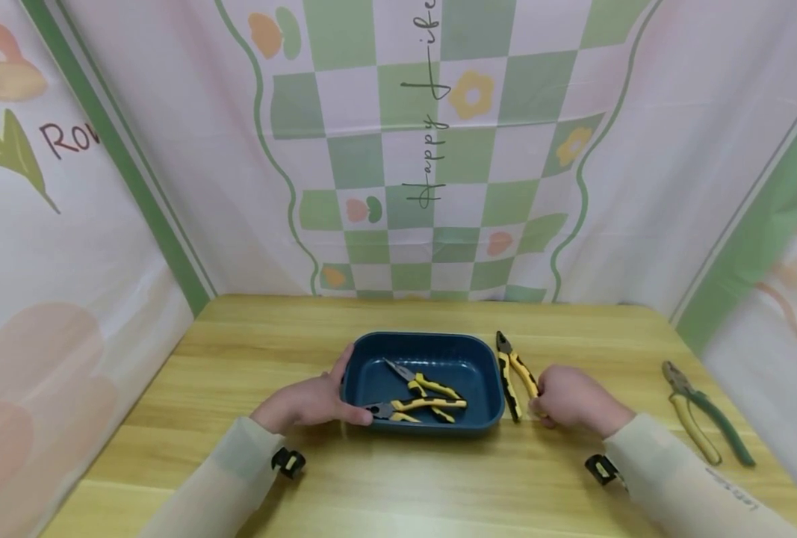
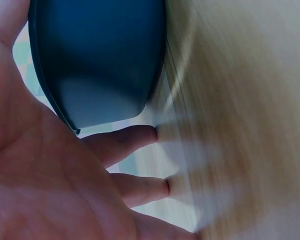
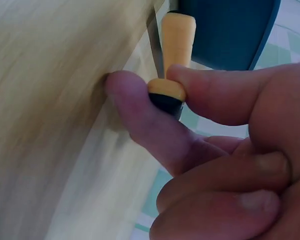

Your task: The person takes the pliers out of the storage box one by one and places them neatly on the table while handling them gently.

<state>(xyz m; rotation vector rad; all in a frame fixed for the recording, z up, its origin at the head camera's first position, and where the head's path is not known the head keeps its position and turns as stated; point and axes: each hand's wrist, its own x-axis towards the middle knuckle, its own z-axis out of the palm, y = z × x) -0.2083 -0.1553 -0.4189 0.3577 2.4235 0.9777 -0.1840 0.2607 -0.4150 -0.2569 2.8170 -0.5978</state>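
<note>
A dark blue rectangular box [image 1: 488,430] stands on the table with two yellow-and-black pliers in it: long-nose pliers [image 1: 438,387] and, lying partly across them, blunt-nosed pliers [image 1: 425,403]. My left hand [image 1: 311,400] rests against the box's left end, its fingers spread and nearly straight, the thumb at the near corner. Just right of the box, another pair of yellow-and-black pliers [image 1: 523,371] lies with its handles apart and its head pointing away. My right hand [image 1: 576,396] pinches the end of its right handle [image 3: 167,92] between thumb and index finger; the other fingers are curled.
Pliers with one yellow and one green handle [image 1: 724,426] lie near the right side of the wooden table [image 1: 250,344]. A patterned cloth [image 1: 465,246] hangs behind the table, and similar cloths stand at both sides.
</note>
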